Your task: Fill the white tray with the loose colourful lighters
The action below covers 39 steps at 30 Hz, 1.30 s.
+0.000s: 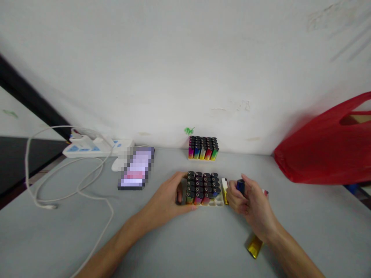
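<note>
A white tray (218, 202) packed with several colourful lighters (202, 187) with black tops sits on the grey table in front of me. My left hand (169, 197) grips the tray's left end. Just right of the tray, my right hand (251, 204) is closed round a dark blue lighter (240, 186). A yellow and white lighter (224, 190) lies between the tray and my right hand. A second full tray of lighters (203, 148) stands at the back against the wall.
A gold lighter (254, 246) lies under my right wrist. A red plastic bag (327, 148) fills the right side. A phone (136, 168), a white power strip (95, 148) and looping white cables (68, 181) lie on the left. A white wall is behind.
</note>
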Motion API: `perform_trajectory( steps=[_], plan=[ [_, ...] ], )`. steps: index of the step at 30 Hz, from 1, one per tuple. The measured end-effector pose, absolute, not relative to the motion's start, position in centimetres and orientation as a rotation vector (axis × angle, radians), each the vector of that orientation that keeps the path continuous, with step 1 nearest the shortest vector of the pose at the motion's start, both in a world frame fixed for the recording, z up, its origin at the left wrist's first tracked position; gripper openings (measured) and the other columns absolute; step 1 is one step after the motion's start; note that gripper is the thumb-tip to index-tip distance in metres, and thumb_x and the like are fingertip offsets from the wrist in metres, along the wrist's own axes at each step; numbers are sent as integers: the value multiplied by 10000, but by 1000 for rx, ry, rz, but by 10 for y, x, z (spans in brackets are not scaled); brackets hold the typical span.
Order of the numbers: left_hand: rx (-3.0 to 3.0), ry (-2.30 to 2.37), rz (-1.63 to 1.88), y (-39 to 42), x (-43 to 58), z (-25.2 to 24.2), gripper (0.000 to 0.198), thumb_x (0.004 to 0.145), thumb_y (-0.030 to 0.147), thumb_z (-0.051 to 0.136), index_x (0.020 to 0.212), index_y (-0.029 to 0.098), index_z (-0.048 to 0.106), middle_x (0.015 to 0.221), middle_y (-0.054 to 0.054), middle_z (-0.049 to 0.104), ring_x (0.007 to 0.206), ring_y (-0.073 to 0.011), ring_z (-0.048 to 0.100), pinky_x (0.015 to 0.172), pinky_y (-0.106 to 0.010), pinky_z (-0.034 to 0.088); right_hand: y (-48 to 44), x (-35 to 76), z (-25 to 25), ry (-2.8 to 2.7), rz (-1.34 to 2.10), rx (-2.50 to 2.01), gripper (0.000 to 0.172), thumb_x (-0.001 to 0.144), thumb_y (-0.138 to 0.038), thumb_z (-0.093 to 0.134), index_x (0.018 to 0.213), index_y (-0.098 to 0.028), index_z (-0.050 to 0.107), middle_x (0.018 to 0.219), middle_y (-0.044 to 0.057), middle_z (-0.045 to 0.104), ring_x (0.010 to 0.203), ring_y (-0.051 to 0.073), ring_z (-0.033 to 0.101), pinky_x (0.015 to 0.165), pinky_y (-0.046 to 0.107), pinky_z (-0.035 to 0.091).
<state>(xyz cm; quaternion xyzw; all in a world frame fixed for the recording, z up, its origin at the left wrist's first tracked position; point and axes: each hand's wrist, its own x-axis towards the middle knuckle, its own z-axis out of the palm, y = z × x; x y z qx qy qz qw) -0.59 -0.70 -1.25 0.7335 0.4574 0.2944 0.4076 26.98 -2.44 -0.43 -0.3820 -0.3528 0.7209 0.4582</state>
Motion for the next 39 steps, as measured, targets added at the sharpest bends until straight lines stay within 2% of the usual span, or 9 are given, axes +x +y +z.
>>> perform_trajectory(
  steps=[4,12,20,23,32,39],
  plan=[
    [1850,1127,758,-6,-5,-10,650,816,288,946,1385,231,638,1275,-83,754,1115,-304,734,922,-376,603,-24,271,-5,-878,1762,-954,628,949,-751,642,650,-252,403,610,-97,183,549,113,92,483,294,116],
    [1777,1150,771,-8,-6,-14,766,805,460,953,1453,233,616,964,-33,759,833,-254,717,729,-341,591,-24,271,-7,-886,1747,-934,608,973,-728,606,650,-250,415,610,-88,189,552,123,101,488,299,120],
    [1802,1198,735,-8,-5,-13,770,810,428,947,1460,221,592,805,28,674,689,-194,634,591,-268,488,-24,271,-4,-896,1751,-939,609,961,-736,617,652,-247,428,607,-90,191,552,122,100,492,299,122],
    [1811,1194,731,-8,-6,-13,759,815,427,944,1459,220,600,845,14,703,724,-208,661,626,-280,515,-24,271,-3,-905,1745,-947,606,960,-738,615,655,-246,435,609,-92,193,551,120,108,490,293,134],
    [1775,1131,774,-7,-7,-15,699,807,441,951,1407,218,671,1144,-87,801,977,-293,751,832,-371,624,-23,269,-11,-931,1663,-1112,591,944,-720,585,619,-256,417,573,-94,180,525,117,108,458,277,113],
    [1774,1167,739,-6,-7,-16,699,811,460,950,1400,211,668,1075,-64,798,911,-274,745,789,-355,614,-21,273,-17,-862,1560,-1233,488,917,-589,539,585,-263,391,564,-81,190,506,115,119,443,275,107]
  ],
)
